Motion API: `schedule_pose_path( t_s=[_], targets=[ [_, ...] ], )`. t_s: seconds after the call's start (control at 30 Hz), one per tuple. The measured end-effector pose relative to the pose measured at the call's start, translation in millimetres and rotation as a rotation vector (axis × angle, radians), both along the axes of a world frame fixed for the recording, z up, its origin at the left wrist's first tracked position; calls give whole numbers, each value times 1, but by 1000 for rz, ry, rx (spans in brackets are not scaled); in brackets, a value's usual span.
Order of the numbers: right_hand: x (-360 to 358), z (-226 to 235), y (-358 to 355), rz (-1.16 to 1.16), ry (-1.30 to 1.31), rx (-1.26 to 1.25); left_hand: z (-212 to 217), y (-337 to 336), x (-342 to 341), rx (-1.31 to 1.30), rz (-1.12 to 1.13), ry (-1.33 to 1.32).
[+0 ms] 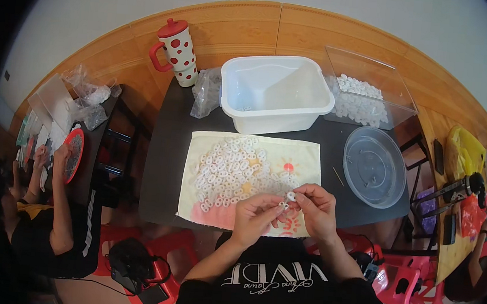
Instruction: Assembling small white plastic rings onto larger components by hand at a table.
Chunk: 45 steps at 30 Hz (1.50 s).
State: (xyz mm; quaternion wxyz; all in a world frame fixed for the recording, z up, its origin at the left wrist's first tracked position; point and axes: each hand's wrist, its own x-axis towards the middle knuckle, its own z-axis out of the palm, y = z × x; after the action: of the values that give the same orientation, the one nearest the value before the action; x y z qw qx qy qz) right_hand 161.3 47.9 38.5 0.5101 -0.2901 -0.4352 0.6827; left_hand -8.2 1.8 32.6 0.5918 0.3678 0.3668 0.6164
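My left hand (253,218) and my right hand (320,214) meet over the front right part of a pale yellow towel (306,157). Thumb and fingers of the right hand pinch a small white ring-shaped piece (291,196). Another small pale piece (283,205) sits between the left fingertips, close beside it; its exact shape is hard to make out. Spread over the left and middle of the towel is a heap of small white oval pieces with holes (227,168). Part of the heap's right side is blurred behind my fingers.
Behind the towel stands a white plastic tub (276,111), with a spotted tumbler (179,54) at its left. A clear bin (395,110) holds many white pieces. A round clear lid (374,166) lies at right. Other people work at both side tables.
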Motion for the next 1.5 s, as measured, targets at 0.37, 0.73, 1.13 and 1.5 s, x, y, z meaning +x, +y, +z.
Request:
schedule_pose_path(
  t_s=[0.37, 0.73, 1.13, 1.5],
  targets=[
    [-2, 6, -4, -12, -29, 54, -1, -3, -1, 40, -3, 19],
    [27, 15, 24, -280, -1259, 977, -6, -3, -8, 81, -6, 93],
    [46, 11, 38, -311, -1176, 794, -9, 1, -9, 93, 7, 133],
    [39, 12, 28, -94, -808, 354, -6, 4, -9, 98, 14, 116]
  ],
)
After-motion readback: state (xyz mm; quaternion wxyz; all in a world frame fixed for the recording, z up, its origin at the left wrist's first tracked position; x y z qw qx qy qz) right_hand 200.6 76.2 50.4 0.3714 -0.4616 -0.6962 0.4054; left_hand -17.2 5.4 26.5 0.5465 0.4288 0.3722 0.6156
